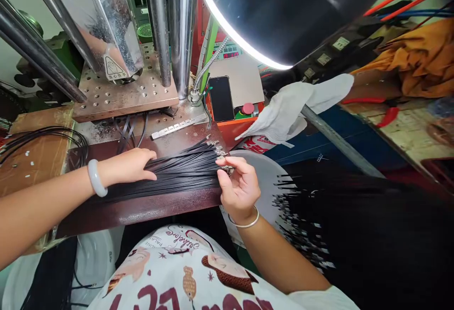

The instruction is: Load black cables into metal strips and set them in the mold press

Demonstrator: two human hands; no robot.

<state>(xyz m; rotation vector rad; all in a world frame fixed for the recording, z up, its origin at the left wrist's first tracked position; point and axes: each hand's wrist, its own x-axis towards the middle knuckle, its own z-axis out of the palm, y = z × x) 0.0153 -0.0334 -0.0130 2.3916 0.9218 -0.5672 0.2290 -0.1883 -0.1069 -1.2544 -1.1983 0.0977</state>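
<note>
A bundle of flat black cables (180, 170) lies across the brown metal workbench (142, 208), its metal plug ends (218, 151) fanned out to the right. My left hand (129, 165) rests palm down on the bundle's left part, fingers curled over the strands. My right hand (238, 184) is at the plug ends, thumb and fingers pinching one small metal connector. A white bangle sits on my left wrist and a thin bracelet on the right.
A press machine with steel columns (180, 31) and a perforated plate (124, 94) stands behind. A black lamp shade (283, 12), a phone (220, 98) on an orange box, a white cloth (294, 106) and a big heap of black cables (354, 225) on the right.
</note>
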